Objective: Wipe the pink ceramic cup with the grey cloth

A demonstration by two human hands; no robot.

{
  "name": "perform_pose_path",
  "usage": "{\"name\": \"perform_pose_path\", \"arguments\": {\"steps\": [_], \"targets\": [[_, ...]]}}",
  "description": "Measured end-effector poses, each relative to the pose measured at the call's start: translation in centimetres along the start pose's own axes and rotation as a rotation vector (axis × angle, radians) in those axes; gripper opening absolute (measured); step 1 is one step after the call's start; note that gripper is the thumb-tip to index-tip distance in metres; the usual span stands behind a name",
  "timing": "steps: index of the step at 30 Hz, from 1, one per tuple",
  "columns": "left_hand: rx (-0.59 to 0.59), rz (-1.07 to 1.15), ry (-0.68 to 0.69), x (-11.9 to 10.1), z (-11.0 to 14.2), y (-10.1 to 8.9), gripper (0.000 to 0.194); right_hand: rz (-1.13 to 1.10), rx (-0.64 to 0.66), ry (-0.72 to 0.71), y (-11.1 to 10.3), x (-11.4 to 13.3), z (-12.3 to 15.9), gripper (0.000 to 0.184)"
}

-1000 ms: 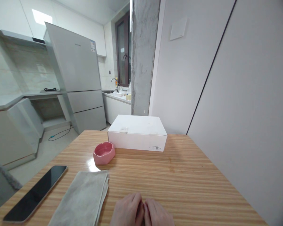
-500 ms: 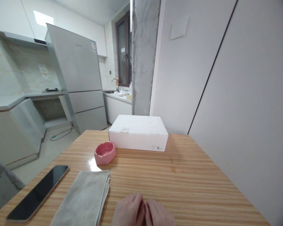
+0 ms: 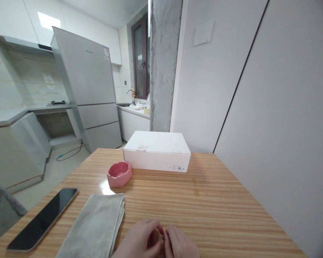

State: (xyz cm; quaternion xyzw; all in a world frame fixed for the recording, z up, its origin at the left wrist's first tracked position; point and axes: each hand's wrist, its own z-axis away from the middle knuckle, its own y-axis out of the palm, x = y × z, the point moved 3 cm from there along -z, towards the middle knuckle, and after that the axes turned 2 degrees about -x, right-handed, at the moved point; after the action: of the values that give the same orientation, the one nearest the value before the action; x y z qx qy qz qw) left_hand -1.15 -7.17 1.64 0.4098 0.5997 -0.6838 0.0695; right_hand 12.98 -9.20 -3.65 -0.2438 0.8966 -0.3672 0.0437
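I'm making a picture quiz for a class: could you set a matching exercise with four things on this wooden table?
Things
1. phone
2. cloth
3. dish
4. box

Descriptions
A. pink, open-topped
B. white, lid closed
C. dark-screened, lying flat
D. greyish, folded

Right pairs: 1-C, 2-D, 3-A, 4-B

Kitchen — tall grey fridge [image 3: 94,71], curved tap [image 3: 134,96], sink [image 3: 124,105], white wall cabinets [image 3: 10,18].

Solid pink on the dish [image 3: 120,179]; grey-green on the cloth [image 3: 93,222]; black with a pale edge on the phone [image 3: 43,223]; white with small dark print on the box [image 3: 156,157]; tan-and-brown striped wood grain across the table [image 3: 218,204].
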Motion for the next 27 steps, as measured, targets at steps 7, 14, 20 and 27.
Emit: {"name": "perform_pose_path", "arguments": {"steps": [7,14,20,27], "targets": [[-0.663,-0.052,-0.072,9.0,-3.6,-11.9,0.074,-0.028,0.019,0.010,-0.5,0.1,-0.2,0.037],[-0.609,-0.108,-0.222,16.4,-5.7,-13.0,0.099,-0.044,0.013,0.041,-0.4,0.3,-0.1,0.038],[-0.645,-0.085,-0.293,14.2,-5.9,-12.8,0.094,-0.048,0.037,0.029,-0.1,0.1,0.1,0.032],[-0.582,0.274,-0.046,6.5,-8.0,-9.4,0.082,-0.043,0.039,0.032,0.4,-0.1,0.3,0.029]]}}
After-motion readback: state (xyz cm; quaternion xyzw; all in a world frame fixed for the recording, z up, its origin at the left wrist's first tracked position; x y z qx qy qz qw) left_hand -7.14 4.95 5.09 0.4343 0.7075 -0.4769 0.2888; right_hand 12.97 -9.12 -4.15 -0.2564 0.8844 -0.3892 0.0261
